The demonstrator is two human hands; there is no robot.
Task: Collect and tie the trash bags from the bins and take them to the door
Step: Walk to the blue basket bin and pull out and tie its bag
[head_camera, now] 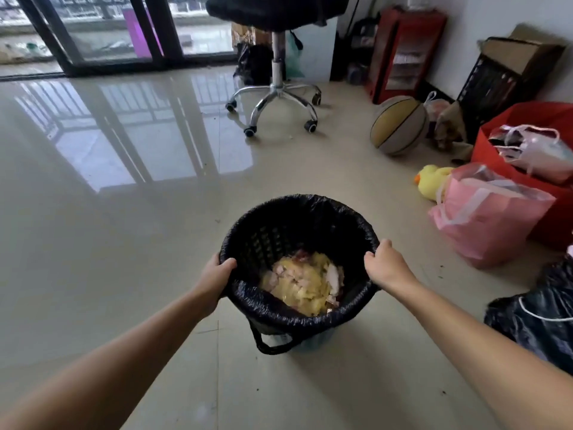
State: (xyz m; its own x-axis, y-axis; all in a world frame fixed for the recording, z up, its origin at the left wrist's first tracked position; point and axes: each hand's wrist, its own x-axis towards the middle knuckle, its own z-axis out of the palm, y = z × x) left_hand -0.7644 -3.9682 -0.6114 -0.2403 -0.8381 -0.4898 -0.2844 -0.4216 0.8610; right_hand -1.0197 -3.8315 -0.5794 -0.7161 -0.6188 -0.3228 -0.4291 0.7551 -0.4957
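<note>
Both hands are at the rim of the bin: the left hand (pixel 218 273) is curled over the near-left edge with its fingers clamped on the folded-over black trash bag (pixel 297 316), and the right hand (pixel 383 262) is pinched shut on the same liner at the right edge, directly across from it. Between them sits the round black basket-weave bin (pixel 273 237), standing on the tiled floor (pixel 108 243), with a heap of yellowish peelings and pale scraps (pixel 305 285) low inside the bag. This looks like the collecting step, just begun: the liner is still stretched over the rim all the way round, so the next move calls for peeling that cuff up and off on both sides, gathering the slack toward the middle, and lifting without tipping the wet-looking scraps. Two black loops (pixel 273 342) hang below the near rim (probably the bag's tie handles, though that is hard to confirm). The bin's base and whatever bluish thing shows under it are mostly hidden. Right of the right hand, a dark crinkled bag (pixel 539 324) is cut off by the frame edge, and no door to carry things to can be picked out with certainty.
</note>
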